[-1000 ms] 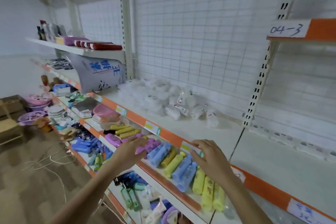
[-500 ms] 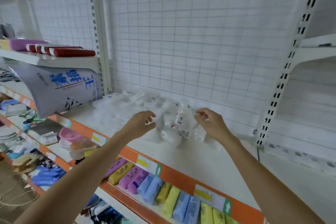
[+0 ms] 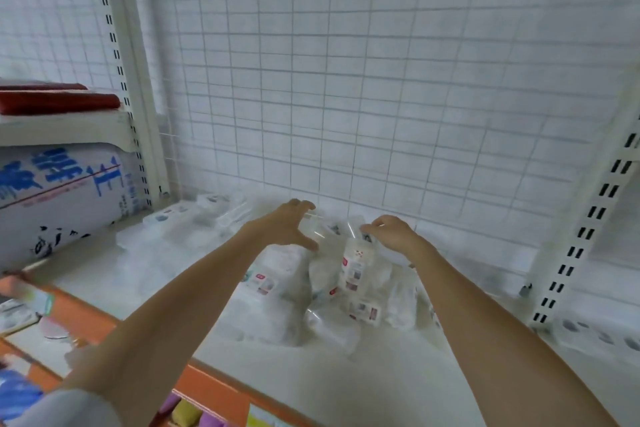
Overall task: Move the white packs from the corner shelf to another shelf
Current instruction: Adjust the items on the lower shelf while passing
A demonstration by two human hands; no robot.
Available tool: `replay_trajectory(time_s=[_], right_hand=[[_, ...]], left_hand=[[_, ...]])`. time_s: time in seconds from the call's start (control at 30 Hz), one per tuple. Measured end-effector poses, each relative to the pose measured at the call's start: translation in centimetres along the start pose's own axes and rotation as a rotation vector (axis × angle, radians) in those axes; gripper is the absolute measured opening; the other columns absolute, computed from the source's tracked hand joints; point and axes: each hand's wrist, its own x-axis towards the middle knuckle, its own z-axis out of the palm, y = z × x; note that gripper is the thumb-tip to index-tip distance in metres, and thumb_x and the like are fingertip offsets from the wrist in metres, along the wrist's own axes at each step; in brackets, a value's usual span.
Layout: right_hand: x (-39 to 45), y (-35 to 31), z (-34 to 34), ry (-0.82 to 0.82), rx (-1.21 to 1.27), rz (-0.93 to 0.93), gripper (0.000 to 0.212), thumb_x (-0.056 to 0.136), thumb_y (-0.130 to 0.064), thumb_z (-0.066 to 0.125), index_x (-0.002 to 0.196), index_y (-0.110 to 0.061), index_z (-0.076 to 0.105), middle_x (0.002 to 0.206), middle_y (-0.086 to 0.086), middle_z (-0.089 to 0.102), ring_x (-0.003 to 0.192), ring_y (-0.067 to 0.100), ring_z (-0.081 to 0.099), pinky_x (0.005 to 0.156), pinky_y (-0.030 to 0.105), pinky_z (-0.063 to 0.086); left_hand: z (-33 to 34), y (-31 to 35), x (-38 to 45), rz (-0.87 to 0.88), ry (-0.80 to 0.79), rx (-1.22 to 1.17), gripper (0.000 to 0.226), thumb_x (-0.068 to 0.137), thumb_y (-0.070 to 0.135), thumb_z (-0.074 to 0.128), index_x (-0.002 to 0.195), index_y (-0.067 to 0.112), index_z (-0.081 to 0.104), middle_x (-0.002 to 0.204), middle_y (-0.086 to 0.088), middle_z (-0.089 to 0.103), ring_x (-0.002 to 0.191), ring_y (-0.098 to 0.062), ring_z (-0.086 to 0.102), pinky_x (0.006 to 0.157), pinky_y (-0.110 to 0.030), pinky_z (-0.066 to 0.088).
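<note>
A heap of white packs (image 3: 277, 284) in clear wrap lies on the white corner shelf (image 3: 346, 378), against the wire grid back. More packs (image 3: 194, 218) trail toward the left post. My left hand (image 3: 289, 227) hovers over the back of the heap with fingers spread, holding nothing. My right hand (image 3: 391, 232) reaches in from the right, and its curled fingertips pinch the top of an upright white pack (image 3: 356, 263) with red marks.
A big white sack with blue characters (image 3: 62, 191) fills the shelf at left, below a shelf with red packs (image 3: 59, 102). Slotted uprights stand at left (image 3: 131, 80) and right (image 3: 588, 236). The orange shelf edge (image 3: 214, 388) runs in front, with coloured items below.
Both hands rose from the lower shelf's edge to the white heap. The view closed in on the corner shelf. My right fingers came onto the upright pack's top and my left fingers spread.
</note>
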Motion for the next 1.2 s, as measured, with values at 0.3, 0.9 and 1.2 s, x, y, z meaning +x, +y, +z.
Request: replay_trajectory(time_s=[0.3, 0.9, 1.2], right_hand=[[1.9, -0.3, 1.9, -0.022, 0.103, 0.123, 0.038, 0.075, -0.045, 0.069, 0.097, -0.015, 0.057, 0.095, 0.001, 0.058, 0.089, 0.019, 0.058, 0.071, 0.027, 0.044], [-2.7, -6.7, 2.2, 0.081, 1.091, -0.025, 0.038, 0.092, -0.042, 0.041, 0.111, -0.013, 0.056, 0.091, 0.005, 0.062, 0.084, 0.018, 0.059, 0.081, 0.035, 0.046], [-5.7, -7.4, 2.0, 0.374, 0.815, -0.065, 0.019, 0.086, -0.027, 0.062, 0.099, -0.013, 0.060, 0.091, 0.004, 0.062, 0.078, 0.013, 0.062, 0.070, 0.027, 0.052]], left_hand=[[0.9, -3.0, 4.3, 0.222, -0.157, -0.041, 0.060, 0.069, 0.036, 0.078, 0.121, 0.025, 0.049, 0.112, 0.003, 0.051, 0.108, -0.018, 0.048, 0.090, -0.030, 0.040], [-3.7, -5.1, 2.4, 0.326, -0.370, -0.657, 0.022, 0.079, 0.035, 0.053, 0.099, 0.028, 0.049, 0.099, -0.007, 0.049, 0.082, -0.020, 0.047, 0.068, -0.028, 0.037], [-3.7, -5.9, 3.4, 0.308, -0.206, -0.959, 0.060, 0.059, 0.036, 0.081, 0.112, 0.026, 0.055, 0.116, -0.004, 0.059, 0.106, -0.018, 0.059, 0.086, -0.035, 0.053]])
